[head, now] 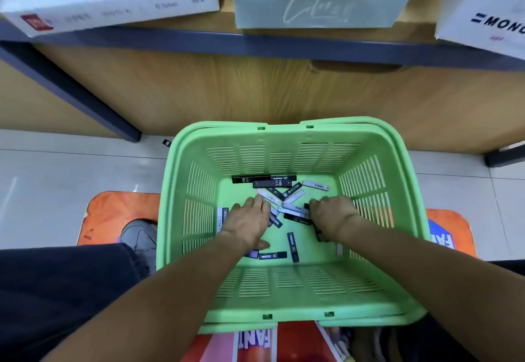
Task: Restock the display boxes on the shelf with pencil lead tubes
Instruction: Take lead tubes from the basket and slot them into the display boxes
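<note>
Both your hands reach into the green basket (289,134) on the floor, left hand (246,221) spread flat over the scattered lead tubes (292,195), right hand (331,213) curled around several, gathering stock for the display boxes (321,3) above.

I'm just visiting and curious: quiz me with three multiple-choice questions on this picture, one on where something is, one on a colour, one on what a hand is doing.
1. Where do the loose pencil lead tubes lie?
A. on the shelf
B. in the basket
C. on the floor tiles

2. What colour is the basket?
A. green
B. orange
C. white

3. How is the left hand held?
A. clenched in an empty fist
B. raised to the shelf
C. fingers stretched out over the tubes

Answers:
1 B, they are scattered on the basket's floor.
2 A, its slotted walls and rim are light green.
3 C, its fingers reach flat across the pile, while the right hand curls over tubes beside it.
</note>
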`<state>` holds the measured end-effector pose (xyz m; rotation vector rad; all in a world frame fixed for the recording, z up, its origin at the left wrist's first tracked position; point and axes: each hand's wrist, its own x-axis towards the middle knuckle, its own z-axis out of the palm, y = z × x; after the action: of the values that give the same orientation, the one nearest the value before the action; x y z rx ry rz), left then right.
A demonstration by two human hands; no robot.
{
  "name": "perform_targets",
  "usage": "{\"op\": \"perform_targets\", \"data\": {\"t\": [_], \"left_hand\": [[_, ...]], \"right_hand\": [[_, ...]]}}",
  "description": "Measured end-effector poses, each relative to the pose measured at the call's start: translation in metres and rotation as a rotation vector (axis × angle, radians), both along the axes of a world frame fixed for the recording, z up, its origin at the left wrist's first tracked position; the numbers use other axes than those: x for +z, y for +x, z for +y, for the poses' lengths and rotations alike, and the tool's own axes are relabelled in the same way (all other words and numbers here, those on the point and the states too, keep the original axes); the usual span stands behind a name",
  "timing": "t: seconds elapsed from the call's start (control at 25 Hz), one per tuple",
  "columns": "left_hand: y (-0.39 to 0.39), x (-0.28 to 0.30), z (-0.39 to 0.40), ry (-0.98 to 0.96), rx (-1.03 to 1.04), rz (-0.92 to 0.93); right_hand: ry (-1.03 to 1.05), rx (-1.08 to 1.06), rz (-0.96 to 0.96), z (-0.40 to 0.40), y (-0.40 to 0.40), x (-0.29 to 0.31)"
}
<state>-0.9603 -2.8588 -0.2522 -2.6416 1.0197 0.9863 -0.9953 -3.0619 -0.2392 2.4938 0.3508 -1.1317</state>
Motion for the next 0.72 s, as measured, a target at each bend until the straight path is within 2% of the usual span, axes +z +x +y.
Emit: {"op": "perform_targets", "data": {"t": [0.12, 0.24, 0.36, 0.52, 0.6, 0.72], "left_hand": [[-0.016, -0.004, -0.001, -0.012, -0.253, 0.037], [-0.025, -0.016, -0.014, 0.047, -0.359, 0.033], [-0.017, -0.021, -0.014, 0.051, -0.257, -0.015], [0.000, -0.013, -0.005, 0.048, 0.106, -0.064], [0.005, -0.005, 0.002, 0.090, 0.221, -0.044], [-0.001, -0.004, 0.018, 0.186, 0.073, 0.022]], "right_hand": [[-0.148, 0.124, 0.112, 0.003, -0.016, -0.003], [-0.070, 0.194, 0.091, 0.004, -0.019, 0.001], [0.062, 0.051, -0.009, -0.001, -0.007, -0.004], [0.278, -0.272, -0.162, 0.005, 0.006, -0.018], [0.342, -0.413, -0.250, 0.006, 0.009, -0.019], [0.337, -0.373, -0.293, 0.000, 0.001, -0.015]]}}
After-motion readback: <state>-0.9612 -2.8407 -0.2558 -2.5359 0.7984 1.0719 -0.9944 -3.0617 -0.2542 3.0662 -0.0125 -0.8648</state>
